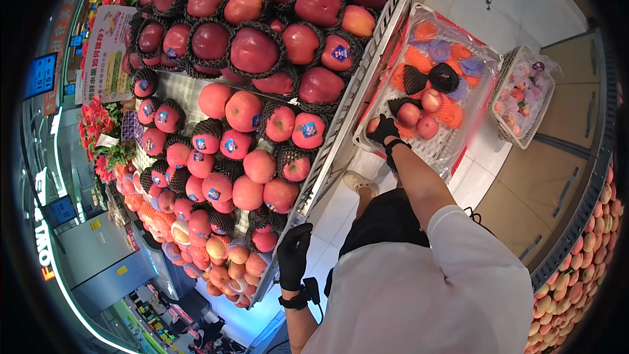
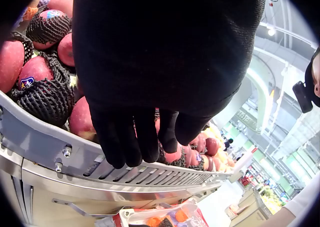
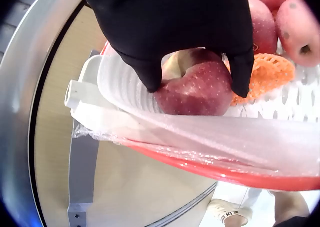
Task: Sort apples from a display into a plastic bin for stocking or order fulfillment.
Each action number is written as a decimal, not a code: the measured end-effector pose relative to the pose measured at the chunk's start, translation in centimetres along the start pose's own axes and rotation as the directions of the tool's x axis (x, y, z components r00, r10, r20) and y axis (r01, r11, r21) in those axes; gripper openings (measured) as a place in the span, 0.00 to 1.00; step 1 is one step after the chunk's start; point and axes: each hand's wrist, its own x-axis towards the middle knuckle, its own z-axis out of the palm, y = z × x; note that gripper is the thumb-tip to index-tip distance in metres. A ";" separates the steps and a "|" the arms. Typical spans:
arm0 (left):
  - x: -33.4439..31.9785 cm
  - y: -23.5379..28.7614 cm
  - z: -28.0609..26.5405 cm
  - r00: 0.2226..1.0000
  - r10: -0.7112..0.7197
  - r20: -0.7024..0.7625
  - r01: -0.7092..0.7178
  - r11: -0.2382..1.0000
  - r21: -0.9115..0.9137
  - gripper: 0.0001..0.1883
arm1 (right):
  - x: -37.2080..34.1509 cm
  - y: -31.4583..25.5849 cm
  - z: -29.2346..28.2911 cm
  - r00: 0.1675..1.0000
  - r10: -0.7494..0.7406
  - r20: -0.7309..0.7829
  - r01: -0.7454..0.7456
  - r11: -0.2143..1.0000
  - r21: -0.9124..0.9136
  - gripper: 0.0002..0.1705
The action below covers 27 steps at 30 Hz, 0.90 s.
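Note:
My gloved right hand [image 1: 383, 131] reaches into a corner of a plastic-lined crate [image 3: 122, 89]. In the right wrist view, its thumb and fingers grip a red apple [image 3: 197, 92] from above, close by the crate's wall. Loose apples [image 1: 427, 128] lie beside that hand, with an orange foam net [image 3: 267, 74] among them. My left hand [image 1: 293, 252], also in a black glove, hangs at the slatted edge [image 2: 135, 174] of the apple display. Its fingers point loosely down and hold nothing. Apples in black foam nets [image 2: 47, 99] sit just behind that edge.
Rows of large red apples [image 1: 252, 49] fill the sloped display on the left. A smaller white basket [image 1: 501, 115] with wrapped fruit stands beyond the crate. Wooden cabinets [image 1: 524, 190] and another fruit stand [image 1: 576, 282] are on the right. A shoe [image 1: 360, 183] shows below the crate.

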 end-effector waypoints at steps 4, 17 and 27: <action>0.3 0.2 0.0 0.999 0.043 0.022 -0.043 0.999 0.026 0.10 | 3.6 2.9 2.4 0.993 -0.098 -0.069 0.107 0.984 0.140 0.42; 0.7 0.8 1.2 0.976 0.213 0.038 -0.215 0.976 0.044 0.09 | 1.8 3.6 -8.1 0.888 -0.455 -0.072 0.450 0.890 -0.076 0.12; 1.7 1.6 0.5 0.914 0.406 -0.028 -0.404 0.913 0.058 0.08 | -1.7 6.8 -13.8 0.924 -0.303 -0.233 0.380 0.666 0.642 0.10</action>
